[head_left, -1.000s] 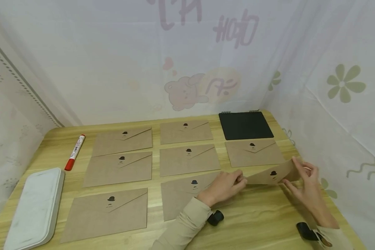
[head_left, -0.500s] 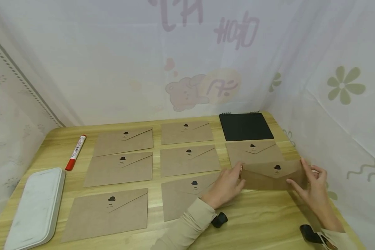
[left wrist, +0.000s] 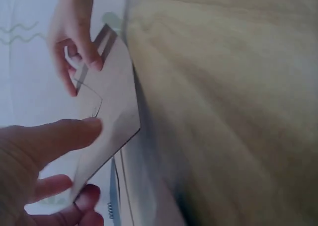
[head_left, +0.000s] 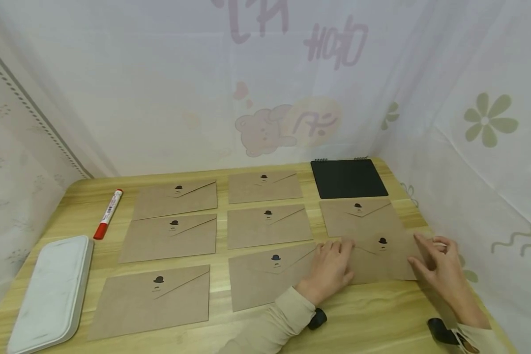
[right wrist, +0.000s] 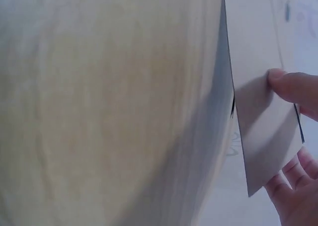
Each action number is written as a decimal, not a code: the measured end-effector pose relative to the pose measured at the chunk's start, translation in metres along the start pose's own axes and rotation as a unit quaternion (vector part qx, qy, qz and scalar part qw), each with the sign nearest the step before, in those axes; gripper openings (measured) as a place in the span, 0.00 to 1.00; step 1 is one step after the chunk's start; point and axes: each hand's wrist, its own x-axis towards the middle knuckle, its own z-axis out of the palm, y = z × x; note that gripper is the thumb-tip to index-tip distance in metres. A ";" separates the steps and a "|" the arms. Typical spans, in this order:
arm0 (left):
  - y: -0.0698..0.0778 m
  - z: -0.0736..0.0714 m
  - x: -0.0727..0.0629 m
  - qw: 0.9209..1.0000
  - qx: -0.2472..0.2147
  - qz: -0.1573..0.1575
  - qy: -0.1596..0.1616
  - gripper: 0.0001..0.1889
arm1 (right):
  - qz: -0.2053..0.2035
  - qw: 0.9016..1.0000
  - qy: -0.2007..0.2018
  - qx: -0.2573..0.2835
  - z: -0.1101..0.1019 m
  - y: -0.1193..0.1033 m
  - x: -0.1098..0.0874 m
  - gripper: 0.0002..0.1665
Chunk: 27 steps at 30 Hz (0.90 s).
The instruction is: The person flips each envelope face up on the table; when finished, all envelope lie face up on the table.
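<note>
A brown kraft envelope [head_left: 367,265] with a small black hat print lies between both hands, near the table's right side. Its left end is pinched by my left hand [head_left: 329,268]; the left wrist view shows the thumb [left wrist: 84,131] over the envelope's face [left wrist: 119,82] and fingers behind its edge. At the opposite end, my right hand [head_left: 444,268] pinches the paper, with its thumb [right wrist: 288,84] on the front of the envelope [right wrist: 253,52] in the right wrist view. The envelope is tilted, its lower edge close to the wooden table [head_left: 358,319].
Several matching envelopes [head_left: 159,305] lie in rows to the left, one [head_left: 358,221] just behind the held one. A black spiral notebook [head_left: 349,179] sits at the back right. On the left are a red-capped marker [head_left: 108,214] and a white case [head_left: 50,295].
Both hands have brought the envelope lower and nearer the front edge, its face turning up toward the head camera. The left hand has also shifted slightly toward the front.
</note>
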 end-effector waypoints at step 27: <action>0.012 0.013 0.002 0.987 0.107 -0.054 -0.107 0.21 | 0.004 0.987 -0.152 -0.055 0.006 0.004 0.002 0.23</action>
